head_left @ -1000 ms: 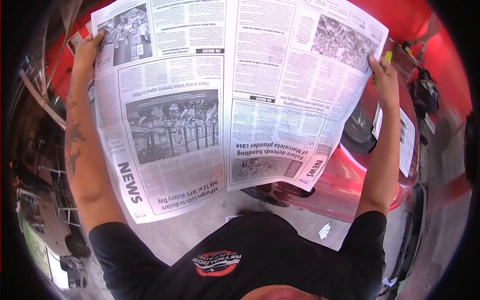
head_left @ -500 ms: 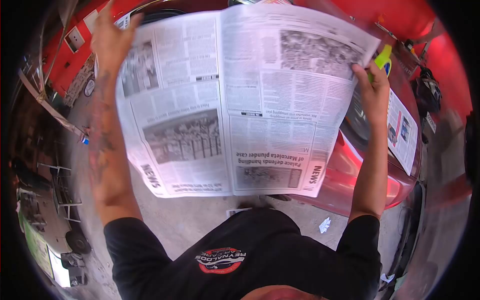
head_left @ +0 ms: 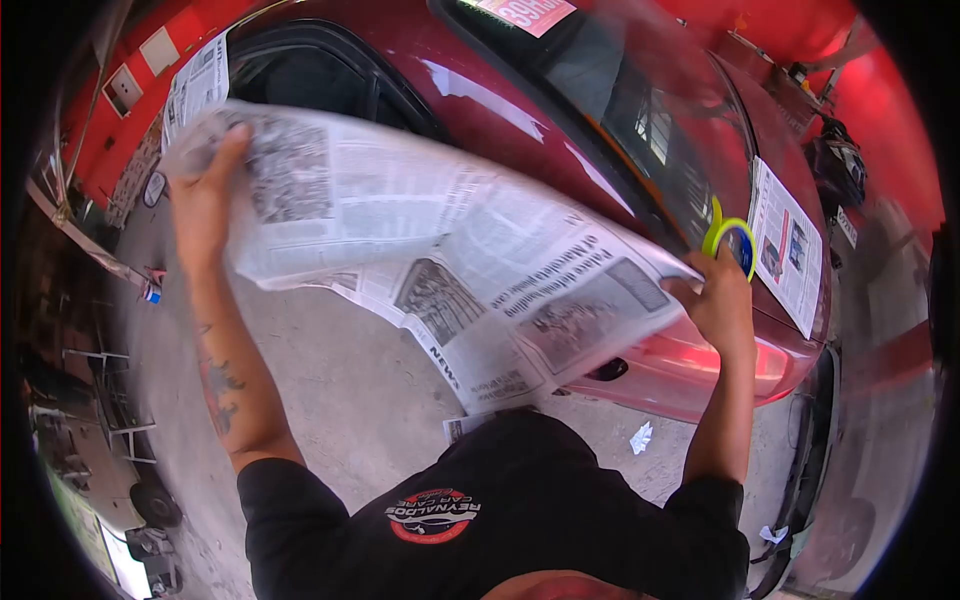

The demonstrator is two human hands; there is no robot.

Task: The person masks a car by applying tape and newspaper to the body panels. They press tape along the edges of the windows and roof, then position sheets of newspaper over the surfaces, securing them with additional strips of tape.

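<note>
A large newspaper sheet [head_left: 380, 195] hangs between my two hands, slanted and partly folded over, with its lower edge drooping near my chest. My left hand [head_left: 208, 205] is closed on its upper left part. At the sheet's right end, my right hand [head_left: 722, 305] pinches the edge. That same hand also holds a roll of yellow-green tape [head_left: 712, 235], with a strip sticking up from it. Behind the sheet is a dark red car [head_left: 480, 105], its side window and rear glass showing.
Another newspaper piece [head_left: 790, 250] lies on the car's rear at the right, and one more [head_left: 198, 85] is at the far left by the window. A crumpled white paper [head_left: 641, 437] rests on the concrete floor [head_left: 340, 390]. A black bag-like item [head_left: 838, 165] is beyond the car.
The newspaper has gone from spread flat and upright to slanted and folding over. Both hands have come down, uncovering the car's window and roof. The tape roll now shows more fully.
</note>
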